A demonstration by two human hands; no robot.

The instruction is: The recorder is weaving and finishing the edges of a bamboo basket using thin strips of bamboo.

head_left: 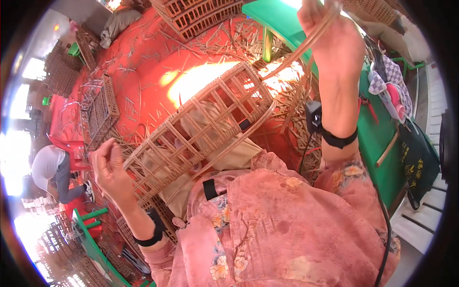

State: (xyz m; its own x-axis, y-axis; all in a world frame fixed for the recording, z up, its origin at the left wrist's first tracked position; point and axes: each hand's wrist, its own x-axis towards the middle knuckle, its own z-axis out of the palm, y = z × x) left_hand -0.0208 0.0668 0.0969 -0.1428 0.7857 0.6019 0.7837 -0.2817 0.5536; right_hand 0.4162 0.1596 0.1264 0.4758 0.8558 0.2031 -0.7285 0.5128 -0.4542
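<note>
A long, open-lattice woven basket (216, 98) of brown cane lies slantwise across my lap, its far right end raised. My right hand (337, 45) is lifted high over the green table, closed on a thin cane strip (299, 51). That strip runs down to the basket's right end. Another strip curves along the basket's near edge. My left hand (111, 172) is beside the basket's left end, thumb and fingers apart and slightly curled; whether it touches the rim I cannot tell. Black bands circle both wrists.
A green table (382, 162) at right holds a dark green bag (418, 160) and a checked cloth (393, 83). Woven crates (198, 16) stand at the back. Cane scraps litter the red floor (143, 62). A person (60, 167) bends down at far left.
</note>
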